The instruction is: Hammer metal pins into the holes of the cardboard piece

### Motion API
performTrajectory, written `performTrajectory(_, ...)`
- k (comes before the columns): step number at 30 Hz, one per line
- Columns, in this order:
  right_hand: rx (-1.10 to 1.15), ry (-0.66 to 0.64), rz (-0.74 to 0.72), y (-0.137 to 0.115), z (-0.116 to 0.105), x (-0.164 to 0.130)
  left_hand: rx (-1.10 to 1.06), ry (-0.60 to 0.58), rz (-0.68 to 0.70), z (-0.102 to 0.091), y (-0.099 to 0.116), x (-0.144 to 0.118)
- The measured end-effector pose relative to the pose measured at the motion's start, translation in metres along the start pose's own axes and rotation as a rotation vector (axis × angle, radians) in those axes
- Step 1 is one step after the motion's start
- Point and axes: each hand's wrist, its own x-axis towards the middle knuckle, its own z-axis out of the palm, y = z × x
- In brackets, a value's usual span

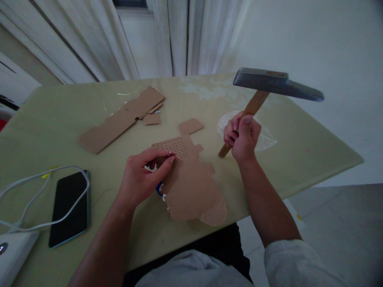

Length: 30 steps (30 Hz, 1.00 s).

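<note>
Right hand [243, 137]: fingers closed around the wooden handle of a hammer [269, 85], dark metal head raised above the table [44, 123], well clear of the work. Left hand [143, 175]: fingers pinched on the near-left edge of a brown cardboard piece [191, 183] lying flat near the table's front edge; its far end carries a grid of small punched holes, its near end a rounded tab; whether the fingers hold something small I cannot tell. Also on table: cardboard offcuts [119, 119] at the back, black phone [70, 207] at left under a white cable [36, 187].
</note>
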Motion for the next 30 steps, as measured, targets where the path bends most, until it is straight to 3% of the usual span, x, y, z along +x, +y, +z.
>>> performTrajectory(17,-0.049,0.022,0.033,0.0017,-0.0015,0.0,0.016,-0.008,0.013,-0.0015,0.005,0.0009)
performTrajectory(30,-0.056,-0.032,0.057,-0.0011,-0.0034,0.0024,0.068,-0.008,0.034,0.0,0.0079,0.0021)
